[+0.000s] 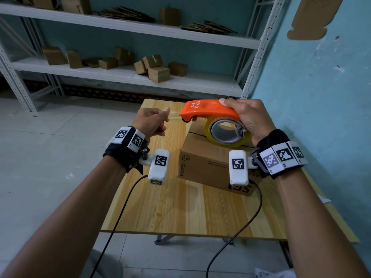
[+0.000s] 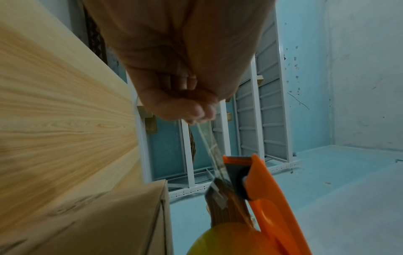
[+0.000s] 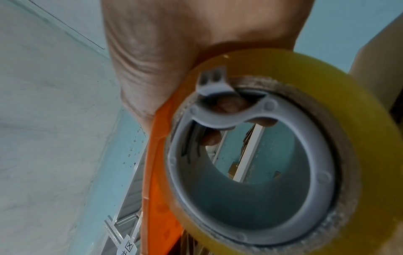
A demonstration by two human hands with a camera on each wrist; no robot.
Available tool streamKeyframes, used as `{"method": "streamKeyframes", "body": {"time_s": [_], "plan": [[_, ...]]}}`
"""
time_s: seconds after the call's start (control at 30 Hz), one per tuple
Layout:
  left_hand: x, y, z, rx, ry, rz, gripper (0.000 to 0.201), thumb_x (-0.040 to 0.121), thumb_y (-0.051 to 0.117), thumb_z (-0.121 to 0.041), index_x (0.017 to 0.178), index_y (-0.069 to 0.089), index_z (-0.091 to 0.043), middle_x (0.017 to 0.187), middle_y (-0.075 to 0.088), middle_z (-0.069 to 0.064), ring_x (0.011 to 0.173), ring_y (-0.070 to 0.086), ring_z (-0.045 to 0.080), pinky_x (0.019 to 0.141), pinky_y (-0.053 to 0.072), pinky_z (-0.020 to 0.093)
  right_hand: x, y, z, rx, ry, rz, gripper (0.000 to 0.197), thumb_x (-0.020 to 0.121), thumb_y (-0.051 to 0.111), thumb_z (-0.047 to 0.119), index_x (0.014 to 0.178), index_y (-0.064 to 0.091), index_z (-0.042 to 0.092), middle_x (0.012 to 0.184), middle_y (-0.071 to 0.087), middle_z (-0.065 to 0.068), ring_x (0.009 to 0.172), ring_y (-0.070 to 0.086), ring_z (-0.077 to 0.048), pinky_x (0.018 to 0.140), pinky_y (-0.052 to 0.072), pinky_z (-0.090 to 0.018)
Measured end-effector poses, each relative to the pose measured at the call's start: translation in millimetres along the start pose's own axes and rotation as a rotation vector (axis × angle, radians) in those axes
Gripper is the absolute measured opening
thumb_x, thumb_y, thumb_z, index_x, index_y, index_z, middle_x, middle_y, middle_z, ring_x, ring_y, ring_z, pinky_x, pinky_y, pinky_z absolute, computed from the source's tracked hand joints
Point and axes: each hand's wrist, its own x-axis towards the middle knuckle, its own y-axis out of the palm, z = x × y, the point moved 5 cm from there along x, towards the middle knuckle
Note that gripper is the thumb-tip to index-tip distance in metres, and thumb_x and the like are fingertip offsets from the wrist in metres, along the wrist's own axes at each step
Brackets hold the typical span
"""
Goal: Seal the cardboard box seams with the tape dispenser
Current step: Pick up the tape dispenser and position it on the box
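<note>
R hand (image 1: 248, 117) grips orange dispenser (image 1: 208, 111), held just above box (image 1: 210, 165) on counter (image 1: 180, 207). L hand (image 1: 151, 122) pinches tape end (image 2: 209, 138), strip pulled taut btwn hands.

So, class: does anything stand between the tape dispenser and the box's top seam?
Nothing visible does. The right hand holds the tape dispenser above the cardboard box; the left hand pinches the tape end off to the side.

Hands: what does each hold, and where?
Right hand grips the tape dispenser by its rear, over the roll. Left hand pinches the tape's free end.
</note>
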Motion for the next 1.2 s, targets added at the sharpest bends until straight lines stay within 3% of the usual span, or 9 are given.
{"method": "streamKeyframes", "body": {"time_s": [0.17, 0.37, 0.67, 1.07, 1.2], "plan": [[1.1, -2.4, -1.5, 0.008, 0.007, -0.005, 0.026, 0.093, 0.06, -0.027, 0.075, 0.058, -0.008, 0.056, 0.045, 0.002, 0.042, 0.047, 0.005, 0.042, 0.045, 0.018, -0.1, 1.6, -0.3, -0.004, -0.003, 0.0, 0.027, 0.086, 0.07, 0.041, 0.071, 0.069, 0.019, 0.06, 0.066, 0.005, 0.059, 0.064, -0.006, 0.069, 0.051, -0.023], [1.0, -3.6, -2.3, -0.003, 0.012, -0.012, 0.025, 0.093, 0.06, -0.027, 0.077, 0.058, -0.008, 0.056, 0.045, 0.001, 0.043, 0.048, 0.006, 0.043, 0.045, 0.018, -0.6, 0.8, 0.2, -0.014, -0.009, -0.004, 0.031, 0.087, 0.069, 0.041, 0.079, 0.071, 0.012, 0.069, 0.067, -0.003, 0.064, 0.064, -0.012, 0.073, 0.052, -0.025], [0.8, -6.0, -2.9, 0.008, 0.028, -0.015, 0.026, 0.093, 0.06, -0.027, 0.076, 0.058, -0.008, 0.057, 0.045, 0.002, 0.045, 0.048, 0.007, 0.043, 0.045, 0.019, -1.3, 1.6, 0.0, -0.003, -0.002, -0.001, 0.028, 0.086, 0.07, 0.041, 0.076, 0.071, 0.015, 0.067, 0.068, -0.002, 0.065, 0.065, -0.012, 0.075, 0.053, -0.027], [2.0, -8.6, -2.2, 0.012, 0.028, -0.013, 0.025, 0.092, 0.06, -0.027, 0.077, 0.059, -0.008, 0.056, 0.046, 0.001, 0.045, 0.047, 0.007, 0.043, 0.045, 0.019, -2.0, 3.0, 0.7, -0.016, -0.003, 0.009, 0.027, 0.087, 0.069, 0.041, 0.072, 0.068, 0.018, 0.056, 0.064, 0.009, 0.055, 0.062, -0.003, 0.064, 0.048, -0.018], [3.5, -9.6, -1.7, 0.019, 0.028, -0.008, 0.025, 0.092, 0.06, -0.028, 0.077, 0.059, -0.008, 0.056, 0.047, 0.001, 0.046, 0.048, 0.008, 0.044, 0.046, 0.019, -3.3, 3.3, 1.2, -0.018, -0.008, 0.015, 0.026, 0.088, 0.067, 0.041, 0.075, 0.068, 0.019, 0.059, 0.065, 0.008, 0.06, 0.064, -0.006, 0.067, 0.048, -0.019]]}}
